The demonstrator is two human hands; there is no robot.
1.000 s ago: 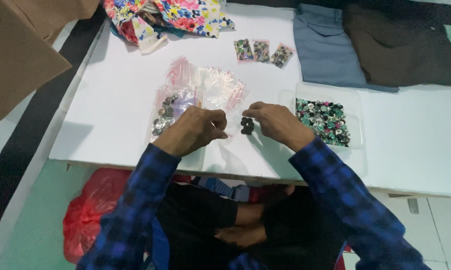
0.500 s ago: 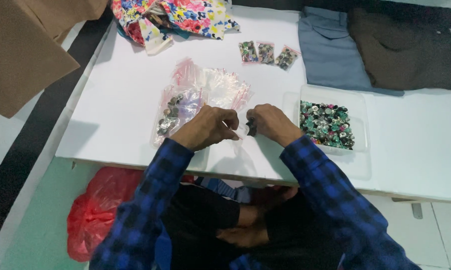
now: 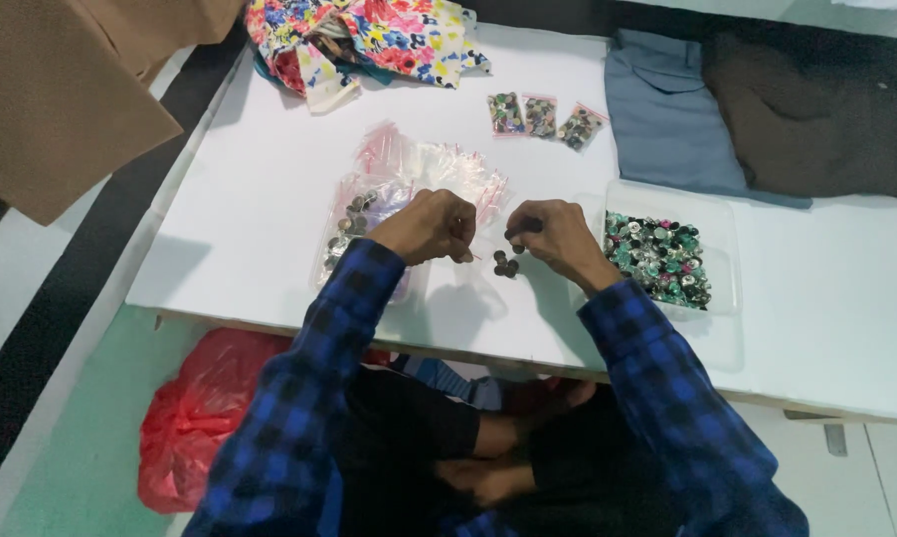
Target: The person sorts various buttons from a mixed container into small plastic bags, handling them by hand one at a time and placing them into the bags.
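moved since earlier: hands drawn closer, small dark buttons [image 3: 506, 265] now between them | left hand [image 3: 431, 227] pinched shut, perhaps on a thin needle | right hand [image 3: 553, 237] curled over buttons, nearer | buttons just below right fingertips, on white table [image 3: 269, 239]

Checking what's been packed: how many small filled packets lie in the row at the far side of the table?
3, side by side near the table's far edge: left packet, middle packet, right packet, between the floral fabric and the blue-grey garment. None looks hidden.
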